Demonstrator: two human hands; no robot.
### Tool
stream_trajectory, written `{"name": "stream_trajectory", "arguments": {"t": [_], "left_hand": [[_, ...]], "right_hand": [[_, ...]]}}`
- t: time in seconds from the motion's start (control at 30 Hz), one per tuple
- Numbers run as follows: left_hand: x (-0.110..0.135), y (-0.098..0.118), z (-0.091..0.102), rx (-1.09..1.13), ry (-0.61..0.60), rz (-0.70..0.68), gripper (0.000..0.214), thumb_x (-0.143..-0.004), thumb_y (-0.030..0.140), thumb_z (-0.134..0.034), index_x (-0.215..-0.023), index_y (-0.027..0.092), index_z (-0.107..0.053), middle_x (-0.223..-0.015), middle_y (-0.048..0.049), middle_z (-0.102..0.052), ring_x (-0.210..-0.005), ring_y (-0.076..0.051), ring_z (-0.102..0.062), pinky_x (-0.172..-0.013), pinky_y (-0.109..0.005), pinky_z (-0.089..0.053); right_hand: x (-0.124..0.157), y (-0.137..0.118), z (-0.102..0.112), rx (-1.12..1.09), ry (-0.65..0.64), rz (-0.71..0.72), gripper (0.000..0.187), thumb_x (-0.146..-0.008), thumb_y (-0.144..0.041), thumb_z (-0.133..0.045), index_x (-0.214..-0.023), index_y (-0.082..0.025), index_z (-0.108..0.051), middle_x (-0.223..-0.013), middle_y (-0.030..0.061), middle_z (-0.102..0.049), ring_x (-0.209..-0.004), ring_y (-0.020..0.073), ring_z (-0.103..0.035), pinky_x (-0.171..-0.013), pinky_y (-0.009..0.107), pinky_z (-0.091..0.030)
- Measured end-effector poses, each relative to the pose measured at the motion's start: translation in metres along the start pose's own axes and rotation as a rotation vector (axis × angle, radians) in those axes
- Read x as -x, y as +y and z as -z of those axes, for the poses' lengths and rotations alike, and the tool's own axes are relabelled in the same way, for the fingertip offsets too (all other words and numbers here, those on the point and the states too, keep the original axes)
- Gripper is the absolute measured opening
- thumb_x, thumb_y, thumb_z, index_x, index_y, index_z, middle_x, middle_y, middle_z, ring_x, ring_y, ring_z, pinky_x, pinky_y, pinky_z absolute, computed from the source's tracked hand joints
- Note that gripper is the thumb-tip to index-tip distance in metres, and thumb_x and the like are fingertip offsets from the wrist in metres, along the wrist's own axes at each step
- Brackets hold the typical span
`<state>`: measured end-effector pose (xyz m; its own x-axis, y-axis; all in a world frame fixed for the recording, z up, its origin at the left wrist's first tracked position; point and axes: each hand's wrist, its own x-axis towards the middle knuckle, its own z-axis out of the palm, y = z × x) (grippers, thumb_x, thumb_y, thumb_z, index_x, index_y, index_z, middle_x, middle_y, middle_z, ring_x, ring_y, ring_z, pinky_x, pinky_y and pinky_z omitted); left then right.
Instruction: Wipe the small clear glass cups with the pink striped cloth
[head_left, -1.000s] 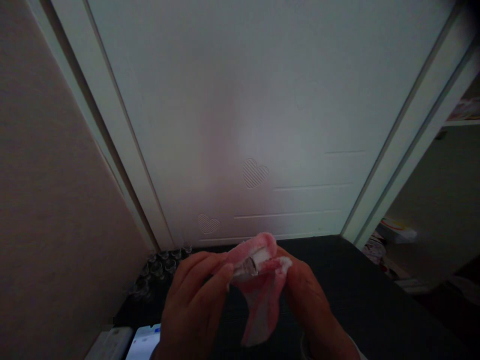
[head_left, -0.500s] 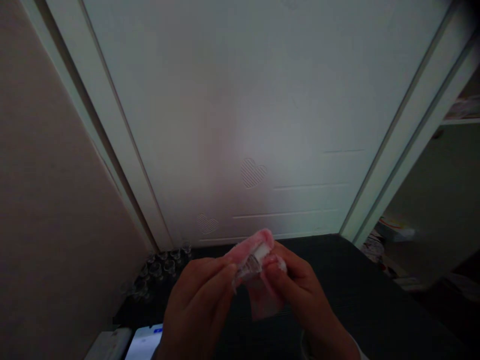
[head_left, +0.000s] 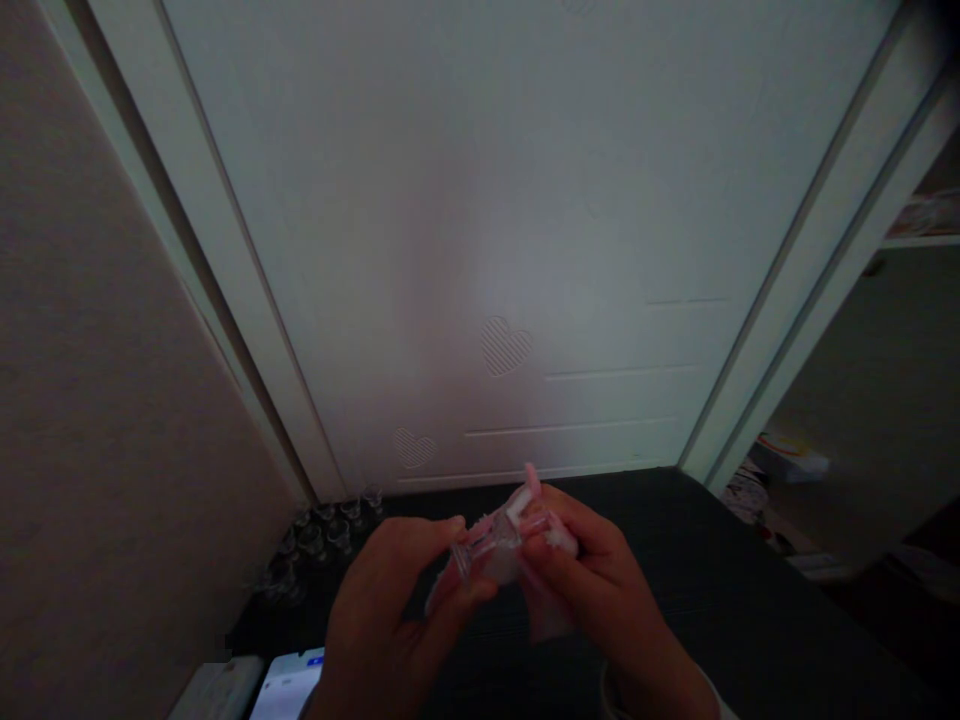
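Note:
A small clear glass (head_left: 484, 550) lies tilted in the folds of a pink cloth (head_left: 547, 605) with a white fluffy side, above the dark tabletop. My right hand (head_left: 589, 560) grips the cloth around one end of the glass, thumb pressed on it. From the left, my left hand (head_left: 401, 590) holds the other end loosely, thumb and forefinger on either side. The cloth passes behind the glass and hangs below it. Part of the glass is hidden by the cloth and fingers.
Several small clear glasses (head_left: 311, 540) stand at the table's back left corner. A lit phone (head_left: 289, 685) and a white object (head_left: 221, 688) lie at the front left. A white panel (head_left: 480, 250) with embossed hearts rises behind the dark table (head_left: 697, 580).
My left fingers have spread apart and the cloth has opened, so more of the glass shows. A cloth tip now sticks up. My right hand has hardly moved.

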<state>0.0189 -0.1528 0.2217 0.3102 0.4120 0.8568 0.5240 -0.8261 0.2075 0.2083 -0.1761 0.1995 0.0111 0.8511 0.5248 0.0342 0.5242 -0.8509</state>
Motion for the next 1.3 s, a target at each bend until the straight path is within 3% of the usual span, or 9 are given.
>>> {"name": "stream_trajectory", "arguments": {"t": [0.23,0.53,0.73,0.87,0.97,1.07,1.17,1.3], "left_hand": [[0.004,-0.004,0.004,0.194,-0.102,0.179,0.028,-0.089,0.055,-0.066,-0.092,0.027,-0.067,-0.076,0.0032,-0.072,-0.061,-0.015,-0.067,-0.056,-0.021,-0.053],[0.011,-0.004,-0.001,0.561,-0.216,0.481,0.045,-0.094,0.060,-0.052,-0.070,0.022,-0.060,-0.062,0.0033,-0.055,-0.056,-0.015,-0.053,-0.054,-0.026,-0.042],[0.007,0.004,-0.007,0.684,-0.128,0.695,0.062,-0.088,0.072,-0.051,-0.053,0.022,-0.055,-0.054,0.0010,-0.053,-0.055,-0.017,-0.051,-0.054,-0.029,-0.039],[0.004,0.003,-0.009,0.686,-0.139,0.681,0.061,-0.088,0.073,-0.051,-0.056,0.021,-0.059,-0.054,0.0009,-0.056,-0.053,-0.016,-0.052,-0.051,-0.027,-0.043],[0.005,0.003,-0.014,0.727,-0.019,0.653,0.044,-0.084,0.067,-0.063,-0.087,0.024,-0.072,-0.067,0.0009,-0.067,-0.059,-0.016,-0.063,-0.053,-0.024,-0.051],[0.012,0.001,-0.021,0.780,0.110,0.619,0.048,-0.082,0.059,-0.073,-0.118,0.029,-0.067,-0.087,-0.0019,-0.075,-0.074,-0.019,-0.072,-0.066,-0.027,-0.060],[0.020,-0.003,-0.024,0.698,0.091,0.530,0.040,-0.085,0.046,-0.075,-0.122,0.031,-0.067,-0.096,-0.0036,-0.077,-0.080,-0.019,-0.074,-0.073,-0.027,-0.062],[0.018,-0.009,-0.018,0.470,0.007,0.404,0.026,-0.088,0.023,-0.071,-0.112,0.031,-0.074,-0.088,-0.0010,-0.079,-0.075,-0.017,-0.075,-0.070,-0.024,-0.061]], "right_hand": [[0.001,0.000,-0.002,-0.059,0.012,0.035,0.018,-0.090,-0.042,-0.069,-0.086,-0.026,-0.076,-0.082,0.0015,-0.068,-0.073,0.0182,-0.062,-0.066,0.027,-0.048],[-0.002,-0.006,-0.009,-0.017,0.000,0.055,0.018,-0.090,-0.039,-0.068,-0.084,-0.023,-0.076,-0.078,0.0023,-0.068,-0.067,0.0174,-0.061,-0.061,0.027,-0.048],[-0.005,-0.011,-0.010,0.012,-0.006,0.116,0.010,-0.089,-0.026,-0.068,-0.083,-0.024,-0.076,-0.080,0.0018,-0.071,-0.071,0.0174,-0.065,-0.064,0.026,-0.050],[-0.005,-0.011,-0.011,0.041,0.031,0.121,0.009,-0.085,-0.019,-0.068,-0.081,-0.023,-0.074,-0.077,0.0006,-0.072,-0.067,0.0158,-0.064,-0.062,0.024,-0.048],[-0.006,-0.008,-0.012,0.074,0.105,0.088,0.008,-0.081,-0.019,-0.067,-0.077,-0.022,-0.074,-0.073,0.0003,-0.070,-0.063,0.0156,-0.062,-0.059,0.024,-0.046],[-0.006,-0.005,-0.011,0.058,0.166,0.003,0.009,-0.080,-0.023,-0.067,-0.076,-0.021,-0.074,-0.069,0.0001,-0.068,-0.059,0.0150,-0.058,-0.054,0.023,-0.045],[-0.007,-0.002,-0.011,0.006,0.214,-0.081,0.013,-0.080,-0.030,-0.069,-0.075,-0.019,-0.074,-0.064,-0.0005,-0.065,-0.055,0.0139,-0.053,-0.051,0.022,-0.043],[-0.007,0.001,-0.012,-0.068,0.211,-0.142,0.020,-0.081,-0.038,-0.072,-0.076,-0.019,-0.074,-0.064,-0.0006,-0.063,-0.055,0.0130,-0.050,-0.050,0.022,-0.042]]}}
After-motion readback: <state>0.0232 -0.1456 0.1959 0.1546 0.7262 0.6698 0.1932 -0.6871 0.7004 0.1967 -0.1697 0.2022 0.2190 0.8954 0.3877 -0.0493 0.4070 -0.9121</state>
